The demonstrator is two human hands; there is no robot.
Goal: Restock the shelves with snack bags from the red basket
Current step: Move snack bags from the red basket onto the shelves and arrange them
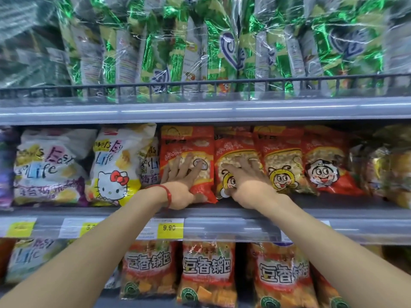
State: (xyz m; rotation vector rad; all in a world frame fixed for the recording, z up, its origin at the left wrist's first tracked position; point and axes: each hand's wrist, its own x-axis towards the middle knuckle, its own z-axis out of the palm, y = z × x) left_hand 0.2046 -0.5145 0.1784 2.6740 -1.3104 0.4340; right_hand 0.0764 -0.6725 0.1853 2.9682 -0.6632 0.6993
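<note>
Left grip, with a red string bracelet at its wrist, lies spread and flat against the first red snack bag. Its fingers are straight and press on the clear window, with nothing enclosed; the thumb sits low by the bag's bottom seam. Just left of it stands a white cartoon-cat bag, touching or nearly touching the red one.

Right grip is likewise open-handed, its fingers fanned over the front of the second red snack bag, pushing rather than holding. Both bags stand upright side by side on the middle shelf, directly under the palms. Two more red bags of the same kind continue the row to the right.

These bags look light, soft and puffy, with slick crinkly film and small brittle puffs inside. They will likely slide and slump, and a hard squeeze could crush the contents. A gentle hold at the top seal or the two side edges seems safest; flat-palm nudging suits straightening them. No red basket is in view.
</note>
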